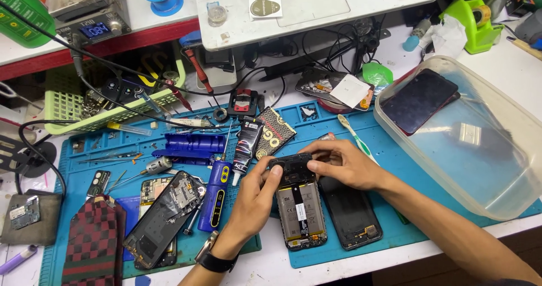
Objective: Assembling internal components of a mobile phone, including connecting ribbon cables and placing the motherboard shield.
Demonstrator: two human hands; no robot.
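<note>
Phone: opened phone (pixel 301 212) (battery showing) lies near the front edge of the blue mat (pixel 395 150); a black cover piece (pixel 291 170) sits at its top end
Left hand (pixel 255 201): pinching that piece's left end
Right hand (pixel 341 163): gripping its right end
Nearby: back shell (pixel 350 212) just right; clear tub (pixel 480 150) at the mat's right edge

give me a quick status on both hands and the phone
Left hand and right hand both pinching the black top cover on the opened phone. Battery exposed. Back shell lies alongside; nothing blocking.
</note>
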